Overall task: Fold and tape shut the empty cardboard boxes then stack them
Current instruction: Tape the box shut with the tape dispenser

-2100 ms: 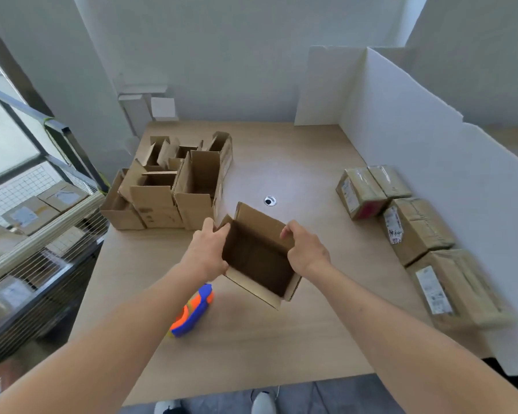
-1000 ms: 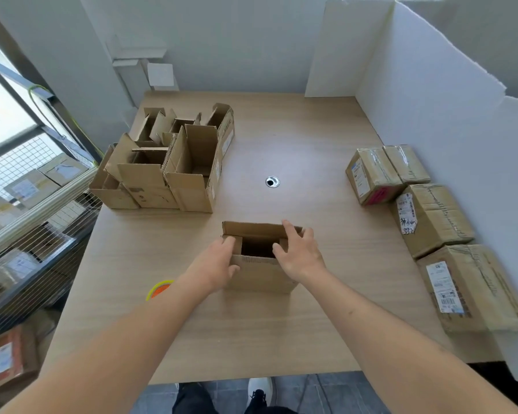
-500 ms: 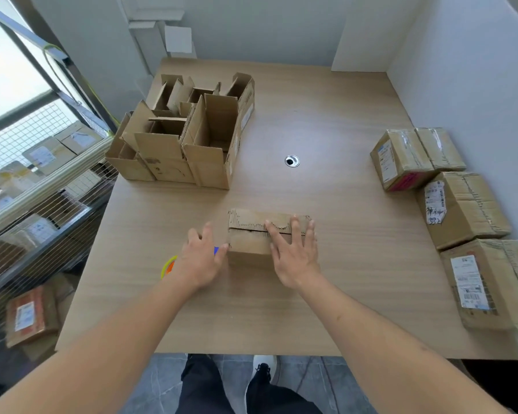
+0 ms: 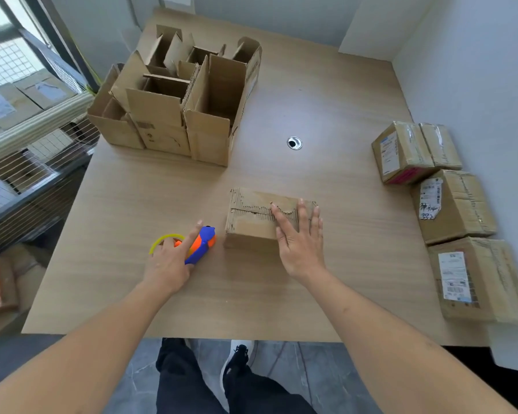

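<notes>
- One folded box (image 4: 259, 216) is seen near the middle of the table (image 4: 326, 94), flaps down, ragged flap seam running across the top. No tape is seen on the seam.
- One tape dispenser (image 4: 202, 242), blue and orange with a yellow ring, is lying just left of the folded box, not touching it as far as can be seen.
- A cluster of open boxes (image 4: 177, 97) is parked at the far left of the table, flaps up. About five or six are counted; the exact number cannot be told because they overlap.
- Four sealed boxes (image 4: 452, 204) with labels are lined up along the right edge of the table, well apart from the folded box: two side by side at the far end, two single ones nearer.
- One round metal hole (image 4: 294, 143) is set in the table top, beyond the folded box.
- The right hand (image 4: 301, 243) is laid flat on the right part of the folded box top, fingers (image 4: 284, 218) straight and slightly spread, tips reaching the seam. Nothing is gripped; the flaps are pressed down.
- The left hand (image 4: 169, 259) is placed on the tape dispenser, index finger extended along its top. The other fingers are hidden under the hand, so whether it is gripped cannot be told.
</notes>
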